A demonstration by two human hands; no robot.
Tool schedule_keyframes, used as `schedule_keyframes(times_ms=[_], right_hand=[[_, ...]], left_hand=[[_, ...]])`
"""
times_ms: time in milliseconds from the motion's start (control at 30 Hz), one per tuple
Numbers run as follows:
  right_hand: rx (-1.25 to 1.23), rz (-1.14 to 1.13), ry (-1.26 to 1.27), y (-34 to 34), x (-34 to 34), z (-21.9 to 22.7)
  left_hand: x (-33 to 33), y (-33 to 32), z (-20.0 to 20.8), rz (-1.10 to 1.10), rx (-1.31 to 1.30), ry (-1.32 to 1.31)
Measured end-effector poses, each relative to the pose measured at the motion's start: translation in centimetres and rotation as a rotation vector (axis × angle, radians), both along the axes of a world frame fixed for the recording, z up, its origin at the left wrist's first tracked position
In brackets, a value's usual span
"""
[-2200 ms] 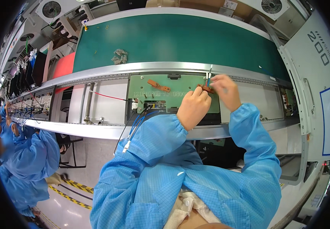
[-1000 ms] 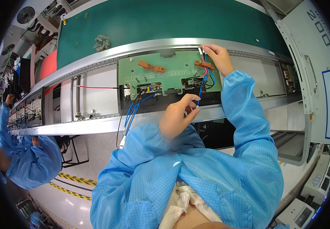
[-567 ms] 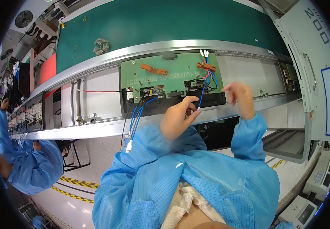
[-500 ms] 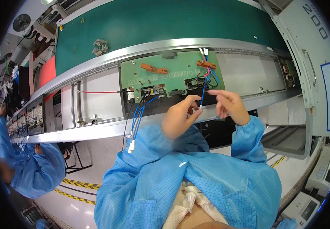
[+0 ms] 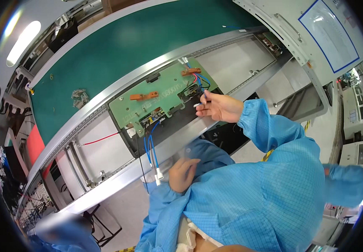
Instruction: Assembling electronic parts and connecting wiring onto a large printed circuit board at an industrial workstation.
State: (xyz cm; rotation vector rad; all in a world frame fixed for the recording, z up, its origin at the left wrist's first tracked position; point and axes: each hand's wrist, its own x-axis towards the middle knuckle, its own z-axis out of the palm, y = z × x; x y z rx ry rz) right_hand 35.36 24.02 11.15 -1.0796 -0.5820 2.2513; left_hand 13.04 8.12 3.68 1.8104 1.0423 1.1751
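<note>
In a black carrier on the rail line lies a green fixture plate (image 5: pixel 171 90) with two brown clamps, over a circuit board (image 5: pixel 154 116). Blue, red and black wires (image 5: pixel 199 80) gather at its right end. There my right hand (image 5: pixel 222 108) pinches a blue wire, whose white end (image 5: pixel 197 104) sticks out past the fingers. My left hand (image 5: pixel 182 174) is below the near rail, fingers loosely bent, with nothing visible in it. Beside it hang blue wires (image 5: pixel 151 145) with white connectors (image 5: pixel 159 173), apart from the hand.
A green work surface (image 5: pixel 127 54) runs behind the rails, with a pile of small metal parts (image 5: pixel 79 98) on it. The near metal rail (image 5: pixel 101 187) lies close to my body. A red wire (image 5: pixel 101 139) stretches left from the carrier. Another person's blue sleeve (image 5: pixel 66 235) shows at lower left.
My left hand has left the blue wire and dropped down and left below the rail. My right hand has closed on that wire near the plate. The whole view has tilted.
</note>
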Motion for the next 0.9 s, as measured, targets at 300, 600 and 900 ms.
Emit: schedule_keyframes(times_ms=[300,600,900], right_hand=[[0.214,-0.170,-0.047,-0.5,-2.3,-3.9],[0.105,-0.097,-0.116,-4.7,-0.4,0.6],[0.967,0.029,-0.720,-9.6,0.6,0.9]], left_hand=[[-2.7,-3.2,-1.6,0.036,-0.103,0.017],[-10.0,-13.1,-6.3,0.309,-0.292,0.023],[-18.3,-18.7,0.6,0.838,-0.061,0.363]])
